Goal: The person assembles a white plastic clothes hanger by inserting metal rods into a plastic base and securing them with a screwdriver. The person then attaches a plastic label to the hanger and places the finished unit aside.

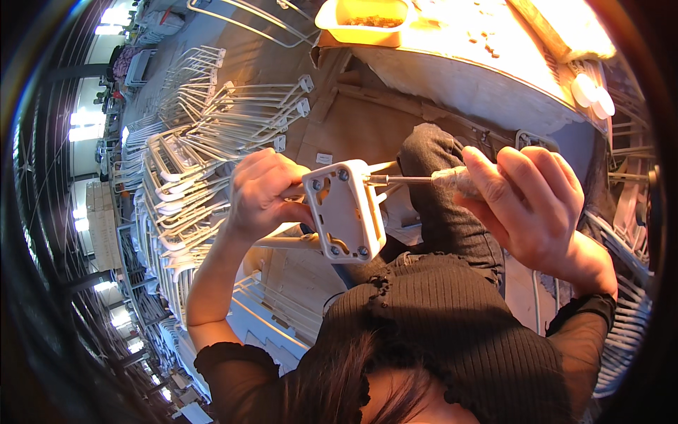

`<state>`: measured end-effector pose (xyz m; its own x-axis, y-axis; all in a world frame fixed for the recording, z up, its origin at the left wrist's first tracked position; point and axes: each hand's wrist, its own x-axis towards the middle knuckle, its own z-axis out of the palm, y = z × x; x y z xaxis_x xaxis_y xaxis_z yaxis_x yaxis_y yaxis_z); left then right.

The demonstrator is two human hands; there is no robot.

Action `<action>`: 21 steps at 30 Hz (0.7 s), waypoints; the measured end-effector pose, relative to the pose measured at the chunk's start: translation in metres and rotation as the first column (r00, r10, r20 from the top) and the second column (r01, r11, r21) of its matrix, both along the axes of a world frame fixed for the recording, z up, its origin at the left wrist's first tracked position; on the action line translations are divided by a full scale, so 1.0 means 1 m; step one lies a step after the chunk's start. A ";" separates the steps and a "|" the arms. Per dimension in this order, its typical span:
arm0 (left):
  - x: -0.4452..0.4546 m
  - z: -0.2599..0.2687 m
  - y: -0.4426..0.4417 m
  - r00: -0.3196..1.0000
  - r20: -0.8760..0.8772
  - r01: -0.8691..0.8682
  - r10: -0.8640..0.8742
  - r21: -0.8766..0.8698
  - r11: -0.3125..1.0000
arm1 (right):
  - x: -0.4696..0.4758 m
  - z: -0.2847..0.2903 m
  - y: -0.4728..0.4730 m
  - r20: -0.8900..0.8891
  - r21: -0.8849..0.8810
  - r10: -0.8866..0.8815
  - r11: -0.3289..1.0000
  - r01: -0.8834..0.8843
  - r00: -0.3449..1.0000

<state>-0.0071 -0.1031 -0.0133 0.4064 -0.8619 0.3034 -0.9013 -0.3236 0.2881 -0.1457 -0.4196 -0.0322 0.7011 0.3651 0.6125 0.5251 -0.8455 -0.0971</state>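
A white plate-like bracket [339,214] with round fasteners at its corners and shaped cut-outs is held up before my chest. It sits on a pale tubular metal frame [288,242], whose other tubes run behind it. My left hand [267,191] closes around the frame beside the bracket's left edge; the fingers hide the exact grip. In my right hand [529,204] is a screwdriver [408,180] with a wrapped handle. Its shaft points left, and its tip meets the bracket's right side near the top.
A yellow tub [365,24] of small brownish parts stands on the brightly lit workbench [445,45], with loose pieces nearby. Stacked pale tubular frames [196,175] crowd the left. More tubes [625,328] lie at the right, and two glowing round objects [585,90] hang by the bench corner.
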 end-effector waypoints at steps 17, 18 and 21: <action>-0.004 0.000 0.000 0.991 0.040 0.125 -0.126 0.009 0.992 | 0.010 0.028 0.011 -0.165 -0.100 -0.006 0.995 -0.010 0.986; -0.004 0.002 -0.002 0.990 0.039 0.138 -0.138 0.006 0.990 | 0.009 0.031 0.012 -0.073 -0.171 -0.023 0.985 0.010 0.997; -0.006 0.001 0.000 0.992 0.045 0.118 -0.117 -0.009 0.993 | 0.011 0.038 0.021 -0.076 -0.192 -0.015 0.981 0.000 0.997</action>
